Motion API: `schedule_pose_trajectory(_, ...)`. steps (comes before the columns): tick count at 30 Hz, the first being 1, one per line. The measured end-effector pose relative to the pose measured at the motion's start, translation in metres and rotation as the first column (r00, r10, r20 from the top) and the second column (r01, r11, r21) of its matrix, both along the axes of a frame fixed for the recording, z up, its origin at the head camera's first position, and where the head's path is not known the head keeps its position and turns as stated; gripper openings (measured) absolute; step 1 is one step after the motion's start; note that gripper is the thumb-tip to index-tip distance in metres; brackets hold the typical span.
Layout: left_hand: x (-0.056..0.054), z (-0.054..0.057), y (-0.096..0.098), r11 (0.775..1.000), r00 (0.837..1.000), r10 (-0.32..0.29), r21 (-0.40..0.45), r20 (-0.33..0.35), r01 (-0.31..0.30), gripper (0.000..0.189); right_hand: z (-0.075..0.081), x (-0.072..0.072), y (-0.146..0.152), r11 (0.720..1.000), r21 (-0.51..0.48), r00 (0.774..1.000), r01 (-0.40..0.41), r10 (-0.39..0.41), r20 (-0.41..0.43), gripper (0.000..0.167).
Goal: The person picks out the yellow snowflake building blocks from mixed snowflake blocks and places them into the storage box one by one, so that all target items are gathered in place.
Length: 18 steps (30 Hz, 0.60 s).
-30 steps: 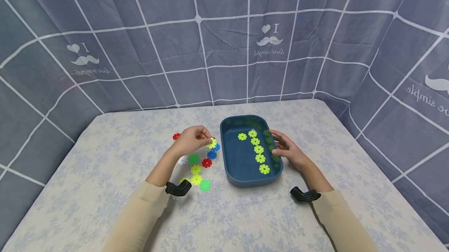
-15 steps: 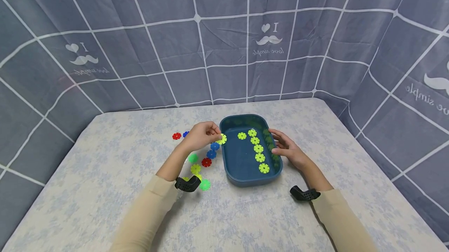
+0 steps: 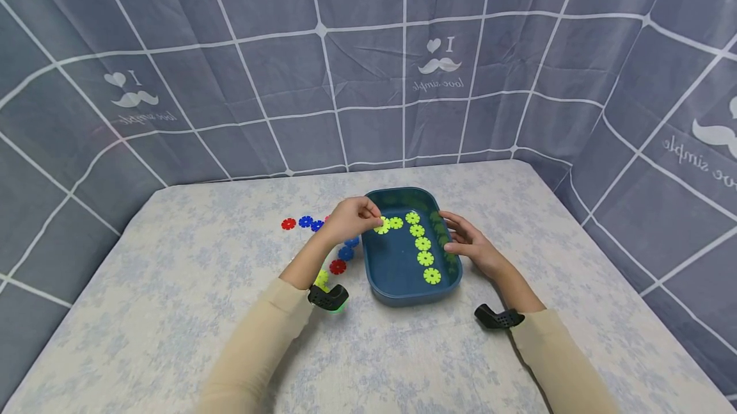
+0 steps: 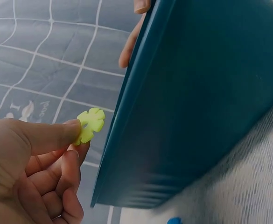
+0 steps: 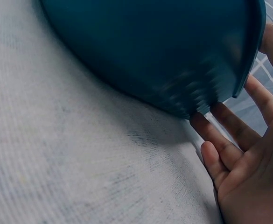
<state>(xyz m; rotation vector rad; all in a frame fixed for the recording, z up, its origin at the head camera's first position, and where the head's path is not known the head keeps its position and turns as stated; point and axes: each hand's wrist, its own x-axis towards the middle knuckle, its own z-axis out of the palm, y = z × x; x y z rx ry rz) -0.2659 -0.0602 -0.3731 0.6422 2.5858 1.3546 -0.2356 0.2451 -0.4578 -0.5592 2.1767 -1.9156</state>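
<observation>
In the head view my left hand [image 3: 354,219] pinches a yellow-green notched plastic building disc [image 4: 91,124] between thumb and forefinger, over the left rim of a dark blue tub [image 3: 394,289]. The left wrist view has that disc upright, just outside the tub's wall. Several more yellow-green discs [image 3: 423,244] lie in a column on the tub's floor, and another disc [image 3: 396,223] is left of the column's far end. My right hand [image 3: 475,247] rests along the tub's right side, its fingers [image 5: 220,135] extended against the outer wall and its thumb by the rim.
Left of the tub, loose discs lie on the pale floral tablecloth: a red disc [image 3: 288,224], dark blue discs [image 3: 306,221], a lighter blue disc [image 3: 346,253] and another red disc [image 3: 338,267]. My left forearm partly covers the others. A grey curtain [image 3: 368,68] hangs behind the table.
My left hand has carried the pinched disc rightward from above the loose pile to over the tub's left rim. The right hand and the tub have stayed put.
</observation>
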Motion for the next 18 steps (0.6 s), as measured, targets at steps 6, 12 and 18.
schedule_pose_trajectory(6,-0.004,0.0,0.012,1.0,1.0,-0.006,-0.024,-0.003,0.006,0.011,0.0,-0.001,0.0,1.0,0.001,1.0,-0.003,0.003,-0.003,0.07)
schedule_pose_trajectory(12,-0.008,0.0,0.023,0.997,0.998,-0.049,-0.065,-0.029,0.048,0.009,0.001,-0.001,0.0,1.0,-0.005,1.0,-0.008,0.008,-0.008,0.07)
schedule_pose_trajectory(18,-0.013,-0.006,0.03,0.991,0.995,-0.088,-0.106,-0.041,0.083,0.008,0.0,0.0,0.001,1.0,-0.01,1.0,-0.01,0.01,-0.006,0.07)
